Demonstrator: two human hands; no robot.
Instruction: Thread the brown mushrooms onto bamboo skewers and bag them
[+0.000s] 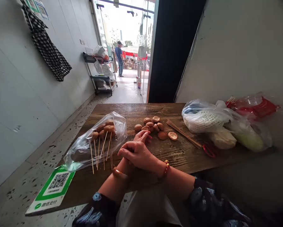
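Observation:
My left hand point(143, 136) reaches over the table beside a loose group of brown mushrooms point(162, 135). Its fingers are loosely apart, and I see nothing held in them. Across my left wrist lies my right hand point(138, 155), its bent fingers closed over the wrist. Some of the right fingertips are hidden. To the left, a clear plastic bag point(119, 123) contains mushrooms on skewers point(103, 145), the sticks pointing toward me. A bundle of thin bamboo skewers point(185, 134) rests to the right of the loose mushrooms. Two of these mushrooms show their pale undersides.
Red-handled scissors point(208, 150) lie near the skewer bundle. Bagged vegetables point(202, 118) and a red bag point(257, 107) crowd the table's right end. A green payment-code sign point(53, 186) sits at the front left. Beyond the table stand a cart point(101, 75) and a distant person point(119, 58).

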